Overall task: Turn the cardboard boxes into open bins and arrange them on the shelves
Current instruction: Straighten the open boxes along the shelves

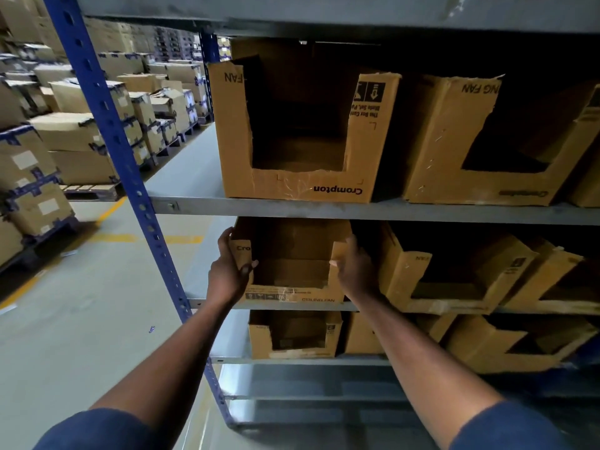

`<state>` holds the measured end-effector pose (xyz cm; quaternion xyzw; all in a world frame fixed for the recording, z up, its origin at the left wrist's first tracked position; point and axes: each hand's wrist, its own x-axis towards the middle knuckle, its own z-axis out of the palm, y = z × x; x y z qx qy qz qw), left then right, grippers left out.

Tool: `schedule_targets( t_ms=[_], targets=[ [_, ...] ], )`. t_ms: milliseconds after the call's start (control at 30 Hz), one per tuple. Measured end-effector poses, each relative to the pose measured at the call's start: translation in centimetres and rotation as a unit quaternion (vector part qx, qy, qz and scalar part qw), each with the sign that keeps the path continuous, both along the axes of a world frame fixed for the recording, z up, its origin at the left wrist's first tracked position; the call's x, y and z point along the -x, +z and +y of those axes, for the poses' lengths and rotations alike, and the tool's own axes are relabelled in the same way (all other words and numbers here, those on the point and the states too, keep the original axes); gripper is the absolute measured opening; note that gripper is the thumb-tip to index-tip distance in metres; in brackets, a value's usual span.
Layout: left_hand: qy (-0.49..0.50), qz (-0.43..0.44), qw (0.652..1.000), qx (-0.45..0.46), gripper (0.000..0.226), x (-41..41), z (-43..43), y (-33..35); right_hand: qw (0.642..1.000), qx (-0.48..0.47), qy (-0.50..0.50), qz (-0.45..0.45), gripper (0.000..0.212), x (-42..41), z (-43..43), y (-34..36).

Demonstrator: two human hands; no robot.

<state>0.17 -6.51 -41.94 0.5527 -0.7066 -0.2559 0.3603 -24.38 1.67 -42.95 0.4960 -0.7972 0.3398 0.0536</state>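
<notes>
A brown cardboard bin [292,274] with a cut-out front stands at the left end of the second shelf [324,306]. My left hand [231,267] grips its left front wall, fingers outside and thumb hooked over the cut edge. My right hand [354,271] grips the right front wall the same way. On the shelf above [357,209] stands a larger open bin [302,186] printed "Crompton" upside down, with another bin [454,177] to its right. A smaller bin [293,336] sits on the shelf below.
More cut-open bins [448,287] fill the shelves to the right. A blue perforated upright [130,177] runs down the rack's left corner. Stacked taped cartons on pallets [65,131] line the aisle at left, across a grey floor with yellow lines.
</notes>
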Motion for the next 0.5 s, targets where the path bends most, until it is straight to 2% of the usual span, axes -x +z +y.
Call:
schedule_targets(
  t_ms=[67,133,200,267,333,433,500],
  targets=[
    [0.005,-0.009,0.999,-0.039,0.082,0.2,-0.6,-1.2,1.0,0.01,0.007,0.011,0.063,0.4,-0.4,-0.6],
    [0.006,-0.021,0.997,-0.067,0.068,0.4,-0.9,-2.8,0.999,0.03,0.024,-0.009,0.086,0.4,-0.3,-2.1],
    [0.014,-0.013,0.998,-0.068,0.064,0.7,-1.0,-4.2,0.995,0.073,0.025,-0.058,0.108,-0.2,0.0,-3.5],
    [0.023,0.001,0.998,-0.059,0.064,0.9,-0.9,-5.5,0.986,0.107,0.018,-0.124,0.115,-0.8,0.1,-5.2],
    [0.033,0.029,0.998,-0.047,0.062,1.3,-0.8,-7.3,0.98,0.113,0.017,-0.16,0.103,-0.8,-0.2,-7.6],
    [0.054,0.07,0.996,0.005,0.054,1.7,-0.7,-10.2,0.978,0.156,0.023,-0.137,0.064,0.4,-1.3,-12.2],
    [0.069,0.086,0.993,0.047,0.05,1.9,-1.0,-11.3,0.971,0.188,0.027,-0.147,0.057,1.0,-2.5,-14.0]
  ],
)
